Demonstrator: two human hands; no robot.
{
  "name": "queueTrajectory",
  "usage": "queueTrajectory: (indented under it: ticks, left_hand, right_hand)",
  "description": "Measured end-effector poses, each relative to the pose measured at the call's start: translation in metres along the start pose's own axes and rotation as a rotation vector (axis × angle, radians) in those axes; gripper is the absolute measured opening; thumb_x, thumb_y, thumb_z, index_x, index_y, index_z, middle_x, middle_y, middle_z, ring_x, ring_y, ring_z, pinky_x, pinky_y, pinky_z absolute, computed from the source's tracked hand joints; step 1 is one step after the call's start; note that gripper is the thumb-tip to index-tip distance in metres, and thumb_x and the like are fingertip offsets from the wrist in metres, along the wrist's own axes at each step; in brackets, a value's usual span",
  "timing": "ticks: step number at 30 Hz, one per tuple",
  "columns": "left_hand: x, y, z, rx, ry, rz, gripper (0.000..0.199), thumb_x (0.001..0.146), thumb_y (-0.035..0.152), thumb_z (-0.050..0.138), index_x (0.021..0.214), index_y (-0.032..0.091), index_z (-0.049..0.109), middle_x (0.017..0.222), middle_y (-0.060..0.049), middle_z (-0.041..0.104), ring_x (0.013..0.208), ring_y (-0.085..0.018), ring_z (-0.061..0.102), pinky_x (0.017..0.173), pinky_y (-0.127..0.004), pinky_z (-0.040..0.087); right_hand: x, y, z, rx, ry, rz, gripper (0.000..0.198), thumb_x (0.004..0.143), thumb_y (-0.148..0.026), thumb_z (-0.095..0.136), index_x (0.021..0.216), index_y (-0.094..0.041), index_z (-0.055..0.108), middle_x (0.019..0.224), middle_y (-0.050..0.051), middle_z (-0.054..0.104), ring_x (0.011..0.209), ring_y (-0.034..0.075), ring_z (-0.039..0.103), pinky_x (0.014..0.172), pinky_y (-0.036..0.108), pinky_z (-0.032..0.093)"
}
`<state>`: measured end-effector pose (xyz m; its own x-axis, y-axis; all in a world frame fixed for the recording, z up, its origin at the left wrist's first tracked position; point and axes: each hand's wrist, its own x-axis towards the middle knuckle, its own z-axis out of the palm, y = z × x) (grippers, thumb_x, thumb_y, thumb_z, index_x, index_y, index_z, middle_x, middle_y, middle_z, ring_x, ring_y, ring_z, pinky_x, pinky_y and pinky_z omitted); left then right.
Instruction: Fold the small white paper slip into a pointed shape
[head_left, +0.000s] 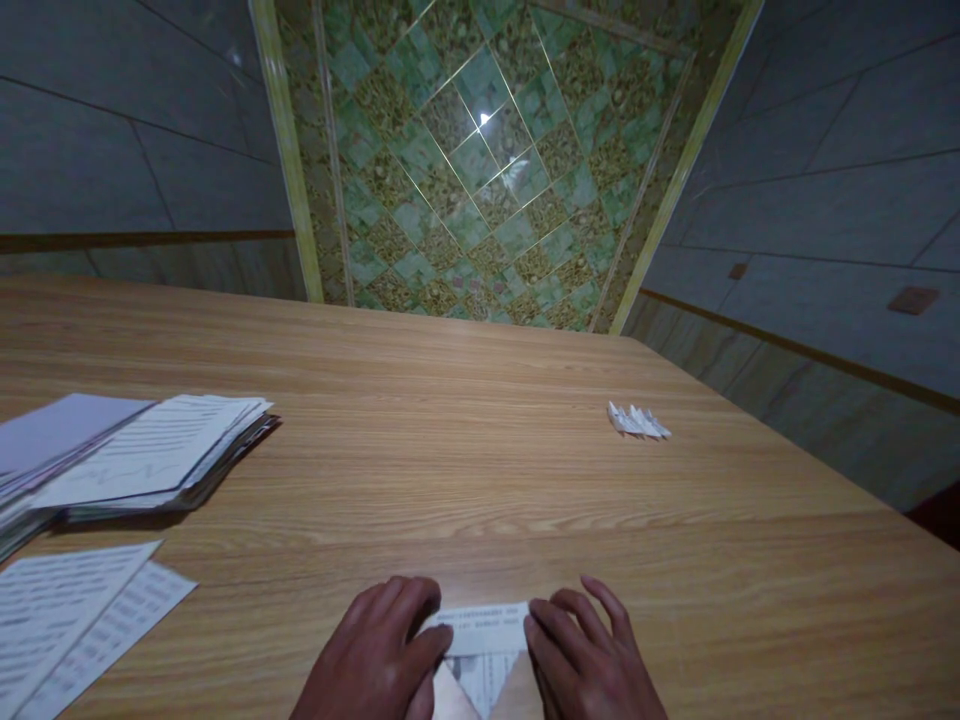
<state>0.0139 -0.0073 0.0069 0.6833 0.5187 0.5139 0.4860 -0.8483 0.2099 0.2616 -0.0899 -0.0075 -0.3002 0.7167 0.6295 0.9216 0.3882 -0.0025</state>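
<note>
A small folded sheet of printed paper (484,640) lies at the near edge of the wooden table (480,460). It shows a flat top flap and a pointed part below. My left hand (379,660) presses on its left side with the thumb and fingers on the paper. On the paper's right side rests my right hand (589,655), fingers spread and bent, pinning it to the table. Both hands hide the paper's outer edges.
A thick stack of printed sheets (142,455) sits at the left. Loose printed pages (67,610) lie at the near left. Small folded paper pieces (637,421) rest in a row at the far right. Tiled walls rise behind the table.
</note>
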Motion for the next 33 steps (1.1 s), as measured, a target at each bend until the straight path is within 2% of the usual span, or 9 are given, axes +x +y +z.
queueTrajectory:
  ticks: [2,5,10,13,17,23,26,29,33]
  left_hand:
    - [0.01,0.005,0.001,-0.072,-0.064,-0.079,0.03,0.08,0.002,0.052,0.087,0.023,0.071,0.095,-0.007,0.07,0.085,-0.025,0.065,0.072,-0.036,0.051]
    - [0.025,0.01,0.003,-0.151,-0.195,-0.21,0.019,0.085,0.007,0.06,0.082,0.022,0.071,0.096,-0.005,0.069,0.089,-0.025,0.065,0.076,-0.038,0.05]
    - [0.03,0.008,0.001,-0.185,-0.299,-0.292,0.014,0.082,0.01,0.073,0.087,0.022,0.071,0.101,-0.003,0.07,0.096,-0.025,0.064,0.082,-0.037,0.049]
    - [0.025,0.006,0.002,-0.155,-0.333,-0.235,0.018,0.085,0.015,0.075,0.101,0.024,0.072,0.106,-0.005,0.071,0.096,-0.027,0.066,0.081,-0.039,0.051]
    - [0.018,0.004,0.006,-0.089,-0.309,-0.154,0.027,0.085,0.012,0.076,0.108,0.025,0.072,0.106,-0.005,0.073,0.094,-0.027,0.069,0.08,-0.039,0.054]
    - [0.016,0.001,0.006,-0.2,-0.207,-0.08,0.034,0.087,0.03,0.079,0.118,0.023,0.066,0.106,-0.005,0.074,0.093,-0.025,0.07,0.08,-0.036,0.056]
    - [0.018,0.0,0.004,-0.286,-0.193,-0.102,0.022,0.091,0.028,0.076,0.11,0.023,0.066,0.099,-0.002,0.075,0.088,-0.022,0.069,0.079,-0.032,0.056]
    - [0.019,0.0,0.002,-0.346,-0.141,-0.071,0.005,0.096,0.019,0.065,0.096,0.024,0.065,0.086,0.001,0.072,0.078,-0.018,0.068,0.071,-0.026,0.054]
    - [0.017,-0.004,-0.001,-0.232,0.025,0.068,0.02,0.101,0.014,0.044,0.093,0.023,0.06,0.083,-0.003,0.068,0.074,-0.019,0.063,0.066,-0.027,0.049]
  right_hand:
    - [0.012,-0.002,-0.002,0.071,-0.125,0.084,0.011,0.094,-0.035,0.071,0.089,-0.025,0.07,0.088,-0.002,0.074,0.089,0.021,0.063,0.107,0.04,0.029]
    - [0.034,-0.006,-0.005,0.095,-0.298,0.194,0.016,0.086,-0.028,0.081,0.076,-0.023,0.068,0.082,-0.002,0.071,0.087,0.021,0.061,0.104,0.041,0.034]
    - [0.06,-0.015,-0.005,0.162,-0.524,0.317,0.016,0.081,-0.027,0.085,0.087,-0.023,0.07,0.1,0.003,0.07,0.094,0.024,0.061,0.083,0.035,0.044]
    - [0.059,-0.018,-0.003,0.231,-0.558,0.341,0.03,0.075,-0.029,0.089,0.097,-0.023,0.069,0.108,0.005,0.069,0.098,0.027,0.061,0.085,0.037,0.045]
    - [0.051,-0.02,0.001,0.328,-0.548,0.392,0.044,0.071,-0.023,0.09,0.108,-0.021,0.067,0.108,0.006,0.07,0.1,0.028,0.062,0.09,0.039,0.044]
    - [0.044,-0.025,0.009,0.51,-0.451,0.491,0.031,0.069,-0.007,0.082,0.087,-0.022,0.063,0.093,-0.001,0.068,0.09,0.022,0.062,0.086,0.034,0.042]
    - [0.046,-0.025,0.007,0.579,-0.394,0.501,0.037,0.066,0.003,0.071,0.09,-0.022,0.06,0.091,-0.001,0.065,0.089,0.02,0.059,0.081,0.03,0.043]
    - [0.051,-0.024,0.002,0.617,-0.291,0.431,0.035,0.069,0.004,0.06,0.092,-0.022,0.058,0.088,-0.001,0.062,0.087,0.02,0.057,0.077,0.028,0.043]
    - [0.057,-0.019,-0.001,0.53,-0.142,0.169,0.032,0.078,-0.004,0.055,0.103,-0.022,0.058,0.094,0.001,0.063,0.091,0.02,0.057,0.086,0.035,0.04]
